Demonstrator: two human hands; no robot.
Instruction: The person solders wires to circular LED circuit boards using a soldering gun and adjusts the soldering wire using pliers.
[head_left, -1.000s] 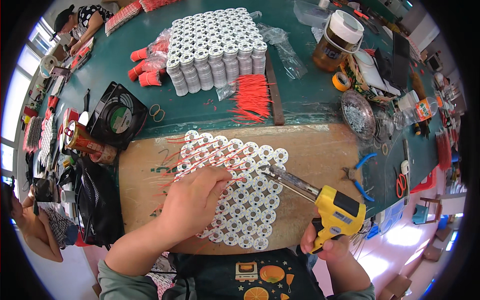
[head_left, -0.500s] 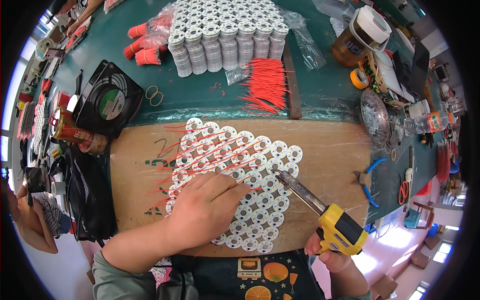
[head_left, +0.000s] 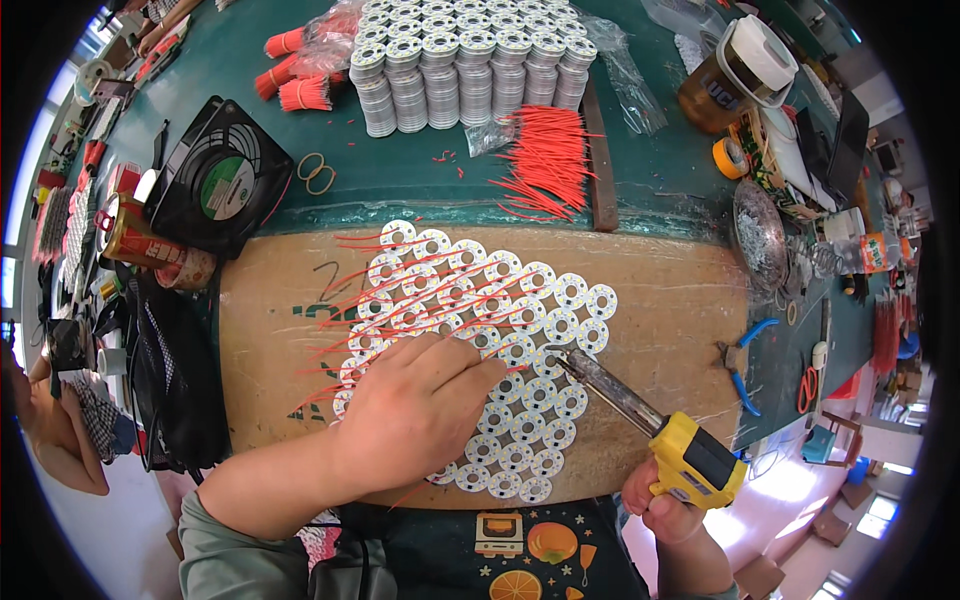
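Round white LED circuit boards (head_left: 602, 302) with centre holes lie in a tight slanted grid on a brown board. Thin red wires (head_left: 345, 295) stretch across the left and middle discs. My left hand (head_left: 420, 400) rests over the grid with thumb and fingertips pinched on a red wire, whose end sticks out just right of the fingertips. My right hand (head_left: 665, 505) grips a yellow and black soldering gun (head_left: 697, 460) from below. Its metal tip points up and left, at a disc right of my left fingertips; whether it touches I cannot tell.
Stacks of round boards (head_left: 425, 95) and a pile of cut red wires (head_left: 548, 160) stand beyond the brown board (head_left: 660, 280). A black fan (head_left: 220, 180) is at left. Blue-handled pliers (head_left: 738, 365), a metal bowl (head_left: 760, 235) and a lidded jug (head_left: 735, 75) are at right.
The whole view has shifted slightly, the far stacks moving right and up. Both hands and the soldering gun have moved a little right in the picture; both grips look the same.
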